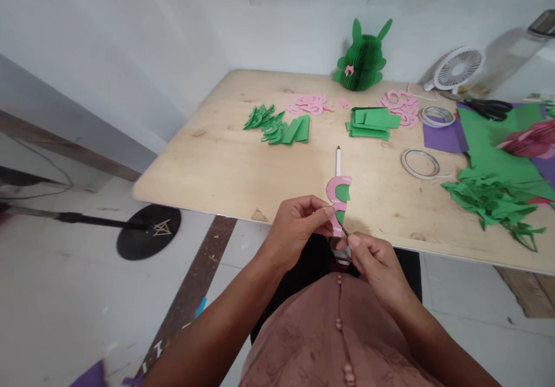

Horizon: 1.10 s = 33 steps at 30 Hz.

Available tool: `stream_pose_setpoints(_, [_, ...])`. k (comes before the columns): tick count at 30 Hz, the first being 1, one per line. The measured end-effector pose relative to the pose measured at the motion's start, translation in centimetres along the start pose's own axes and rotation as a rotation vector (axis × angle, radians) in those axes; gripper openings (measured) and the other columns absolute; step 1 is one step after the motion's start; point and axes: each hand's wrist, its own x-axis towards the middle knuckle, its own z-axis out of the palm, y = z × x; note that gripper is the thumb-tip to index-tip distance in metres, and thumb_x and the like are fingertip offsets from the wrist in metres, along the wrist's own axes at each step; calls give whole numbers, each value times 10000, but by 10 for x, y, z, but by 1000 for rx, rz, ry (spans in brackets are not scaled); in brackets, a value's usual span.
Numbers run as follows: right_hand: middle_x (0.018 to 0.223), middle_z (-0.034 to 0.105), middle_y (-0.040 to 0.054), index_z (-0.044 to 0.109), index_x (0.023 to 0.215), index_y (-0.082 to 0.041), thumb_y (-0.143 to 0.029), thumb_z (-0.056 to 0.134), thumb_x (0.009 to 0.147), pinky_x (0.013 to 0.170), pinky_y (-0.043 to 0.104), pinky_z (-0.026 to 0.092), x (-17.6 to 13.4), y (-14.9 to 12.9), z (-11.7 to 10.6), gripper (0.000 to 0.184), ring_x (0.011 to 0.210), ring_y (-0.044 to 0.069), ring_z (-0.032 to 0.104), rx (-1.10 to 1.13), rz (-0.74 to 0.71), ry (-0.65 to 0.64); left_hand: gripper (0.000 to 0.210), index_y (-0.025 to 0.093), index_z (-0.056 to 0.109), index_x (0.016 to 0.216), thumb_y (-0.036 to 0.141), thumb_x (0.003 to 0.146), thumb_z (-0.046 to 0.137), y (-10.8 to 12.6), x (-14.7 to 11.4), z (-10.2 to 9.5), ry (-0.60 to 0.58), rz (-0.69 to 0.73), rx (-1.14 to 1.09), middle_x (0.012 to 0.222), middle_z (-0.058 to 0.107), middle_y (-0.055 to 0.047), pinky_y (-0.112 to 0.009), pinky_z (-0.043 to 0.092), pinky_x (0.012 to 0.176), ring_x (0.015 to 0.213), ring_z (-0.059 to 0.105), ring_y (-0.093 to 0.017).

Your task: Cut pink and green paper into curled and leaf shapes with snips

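By the table's (208,162) front edge, my left hand (295,231) is hiding part of a pink cutout (340,205); my right hand (376,260) is covering part of a dark tool (344,230), too thin to identify. At the table's far right, the view is cropping a bottle (515,58).

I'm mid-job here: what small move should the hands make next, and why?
Probably ease the thin dark tool in the right hand slightly along the lower green part of the pink-and-green paper piece: its tip appears to be there, and the left hand pinches the pink edge close by, steadying it.
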Motion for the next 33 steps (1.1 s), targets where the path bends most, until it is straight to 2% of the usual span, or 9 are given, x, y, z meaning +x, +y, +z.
stream_pose_setpoints(7, [468,290,-70,662,766,-126,-501,476,861,438,233,175,0,-2,1,429,442,82,246,35,-5,-11,152,128,631,685,267,712,686,-1,0,1,-7,-3,-7,613,642,-11,-220,505,570,552,606,-105])
stream_pose_setpoints(33, [461,274,-78,658,774,-122,-487,474,870,427,232,160,-3,-2,2,420,430,75,223,31,-18,13,153,121,620,682,255,712,688,-1,-3,5,-5,0,-58,601,643,-22,-237,501,596,567,600,-115])
